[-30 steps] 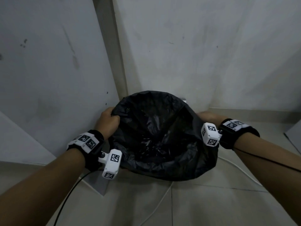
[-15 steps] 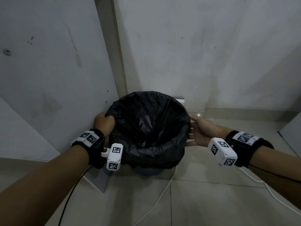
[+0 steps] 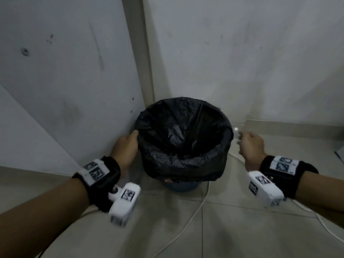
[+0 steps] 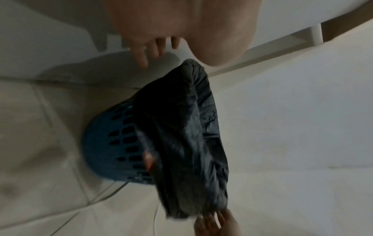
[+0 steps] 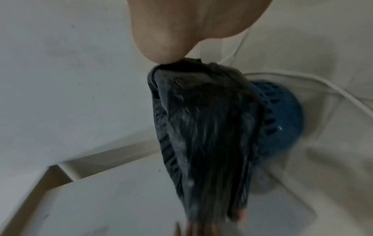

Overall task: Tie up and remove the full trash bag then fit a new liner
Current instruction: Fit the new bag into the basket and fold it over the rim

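A black liner (image 3: 184, 138) sits in the blue slotted bin (image 3: 180, 187), its top folded down over the rim. The bin stands in a wall corner. My left hand (image 3: 126, 146) rests against the left side of the rim, thumb touching the liner edge. In the left wrist view its fingers (image 4: 153, 47) are straight and hold nothing. My right hand (image 3: 248, 144) hovers a little to the right of the rim, fingers relaxed and empty. Both wrist views show the liner (image 4: 181, 135) (image 5: 206, 127) draped over the bin's wall (image 4: 113, 143) (image 5: 280, 115).
Walls close in behind and to the left of the bin. A white panel (image 3: 28, 136) leans at the left. White cables (image 3: 195, 211) run over the tiled floor in front and to the right. A small white object (image 3: 236, 129) sits by the skirting.
The liner has been pulled down over the rim. My right hand let go of it and drew away to the right. My left hand stayed at the left rim.
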